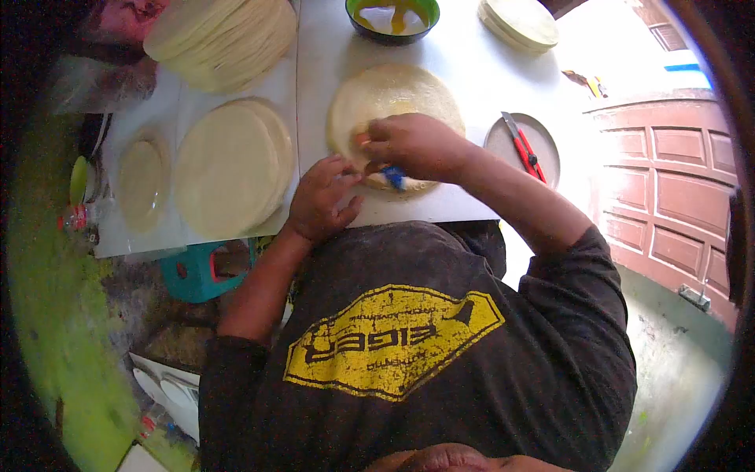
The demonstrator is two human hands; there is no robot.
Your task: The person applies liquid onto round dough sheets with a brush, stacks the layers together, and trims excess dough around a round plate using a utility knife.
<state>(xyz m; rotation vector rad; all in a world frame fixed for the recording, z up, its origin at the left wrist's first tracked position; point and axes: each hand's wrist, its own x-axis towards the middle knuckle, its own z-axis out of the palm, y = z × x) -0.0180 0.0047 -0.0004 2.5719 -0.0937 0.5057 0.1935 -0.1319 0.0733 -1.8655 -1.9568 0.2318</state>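
Observation:
A stack of round, pale dough sheets lies in front of me at the table's edge, its top wet and shiny in places. My right hand is closed over its near half, around what looks like a brush with a blue end; most of the tool is hidden by the fingers. To its left, my left hand is open at the stack's near-left rim, fingers curved and thumb apart. Whether its fingertips press on the dough, I cannot tell. Beyond the stack stands a dark bowl with a green inside and yellow liquid.
A tall stack of sheets, a lower stack and a small round one lie to the left. At right, a red cutter knife rests on a round grey disc. More rounds lie far right. A teal stool stands below.

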